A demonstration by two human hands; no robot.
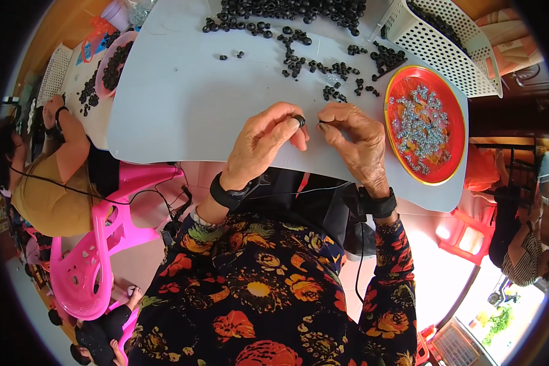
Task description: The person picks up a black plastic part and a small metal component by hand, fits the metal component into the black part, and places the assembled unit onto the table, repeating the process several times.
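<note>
Over the table (pixel 183 104), our left hand (pixel 257 145) pinches a black piece (pixel 299 120) between thumb and forefinger; our right hand (pixel 363 139) pinches a dark bit (pixel 322 122). Rightward sits a red tray (pixel 457 137) of silvery parts (pixel 422 129); farther off, black beads (pixel 293 8).

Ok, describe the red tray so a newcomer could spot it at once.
Find the pale table in front of the person and follow it to its right end. Past the right hand lies the red tray, yellow-rimmed and holding shiny silvery pieces, unlike the white perforated basket beyond it.
</note>
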